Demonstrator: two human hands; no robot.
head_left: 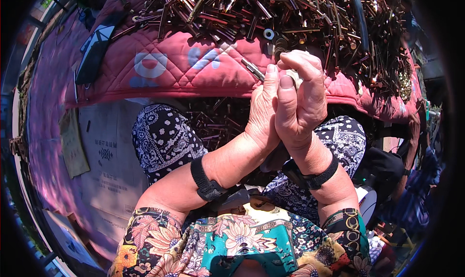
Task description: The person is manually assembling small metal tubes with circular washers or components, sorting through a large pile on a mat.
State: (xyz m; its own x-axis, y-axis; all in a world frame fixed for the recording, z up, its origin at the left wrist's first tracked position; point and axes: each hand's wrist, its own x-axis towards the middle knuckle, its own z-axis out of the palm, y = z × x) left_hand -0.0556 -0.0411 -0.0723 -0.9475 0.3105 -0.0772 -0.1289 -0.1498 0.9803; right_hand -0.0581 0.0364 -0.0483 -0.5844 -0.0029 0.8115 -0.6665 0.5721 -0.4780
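My left hand (pixel 263 100) and my right hand (pixel 306 95) are pressed together at the palms, over the near edge of a red quilted cloth (pixel 169 81). A short silver metal tube (pixel 253 69) sticks out to the left from behind my left hand's fingers, which are closed against it. My right hand's fingers curl inward, with the thumb beside the left thumb. Something pale shows in part between them, too covered to name. Dark round washers (pixel 279 47) lie just beyond the fingertips, and a lighter ring-shaped washer (pixel 269 34) rests near them.
A large heap of shiny metal tubes and rods (pixel 310 15) covers the cloth's far side. More metal pieces (pixel 218 122) lie below, between my knees. A dark phone-like case (pixel 97 49) is at the left, above flattened cardboard (pixel 109 151). Small gold-coloured parts (pixel 404 83) sit far right.
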